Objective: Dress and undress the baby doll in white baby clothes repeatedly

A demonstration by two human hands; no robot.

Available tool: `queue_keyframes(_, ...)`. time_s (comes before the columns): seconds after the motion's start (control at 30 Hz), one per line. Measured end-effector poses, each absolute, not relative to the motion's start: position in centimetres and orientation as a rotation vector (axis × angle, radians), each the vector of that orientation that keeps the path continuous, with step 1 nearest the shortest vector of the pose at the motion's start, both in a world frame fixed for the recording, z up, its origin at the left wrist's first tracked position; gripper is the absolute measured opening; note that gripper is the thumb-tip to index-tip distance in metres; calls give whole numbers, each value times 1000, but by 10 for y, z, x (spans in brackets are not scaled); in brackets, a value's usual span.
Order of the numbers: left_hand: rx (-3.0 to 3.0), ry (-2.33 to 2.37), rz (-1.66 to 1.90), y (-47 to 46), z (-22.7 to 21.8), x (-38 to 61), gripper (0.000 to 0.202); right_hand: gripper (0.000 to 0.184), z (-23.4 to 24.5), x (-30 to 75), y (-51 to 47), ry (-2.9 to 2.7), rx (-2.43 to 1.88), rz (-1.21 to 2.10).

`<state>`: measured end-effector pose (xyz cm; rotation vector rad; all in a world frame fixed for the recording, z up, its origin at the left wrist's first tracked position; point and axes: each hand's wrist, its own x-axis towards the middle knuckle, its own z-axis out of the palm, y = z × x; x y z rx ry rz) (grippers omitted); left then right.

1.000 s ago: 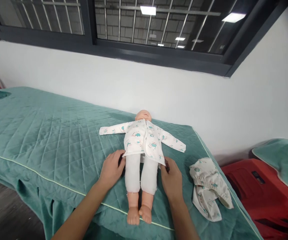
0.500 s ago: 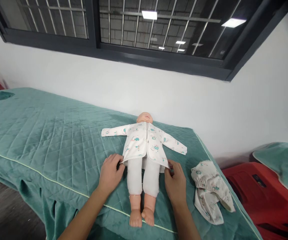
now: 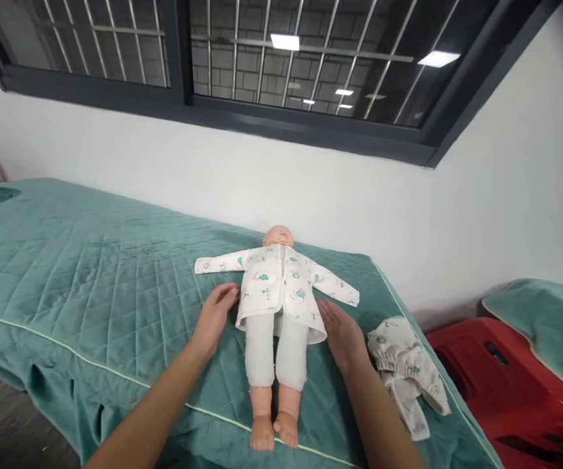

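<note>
A baby doll (image 3: 275,352) lies on its back on a green quilted bed (image 3: 90,273), head toward the wall, feet near the front edge. It wears a white printed shirt (image 3: 276,286) with both sleeves spread out. My left hand (image 3: 213,316) lies open beside the shirt's left hem, fingers stretched out. On the other side, my right hand (image 3: 343,332) rests flat and open on the bed by the shirt's right hem. Neither hand holds anything.
Crumpled printed baby trousers (image 3: 406,371) lie on the bed to the right of the doll. A red seat or case (image 3: 516,384) stands beyond the bed's right edge, with more green cover (image 3: 545,319) over it. A white wall and dark window are behind.
Both hands have let go of the shirt's bottom hem and moved up alongside the doll's hips, fingers now stretched flat. The view shifted slightly.
</note>
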<state>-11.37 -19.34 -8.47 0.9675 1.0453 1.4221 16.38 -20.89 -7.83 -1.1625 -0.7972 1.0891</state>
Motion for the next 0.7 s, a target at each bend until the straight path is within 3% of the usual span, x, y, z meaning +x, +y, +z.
queue_keyframes(0.13,545,639,1173,-156,-69,-92,33,27,-63,155,-167,-988,-1145,1294)
queue_keyframes(0.27,333,561,1049,-131,-62,-78,39,32,-54,142,-147,-1062,-1116,1342)
queue_keyframes(0.7,378,557,1047,-68,-68,-59,34,41,-58,170,-98,-1113,-1066,1039)
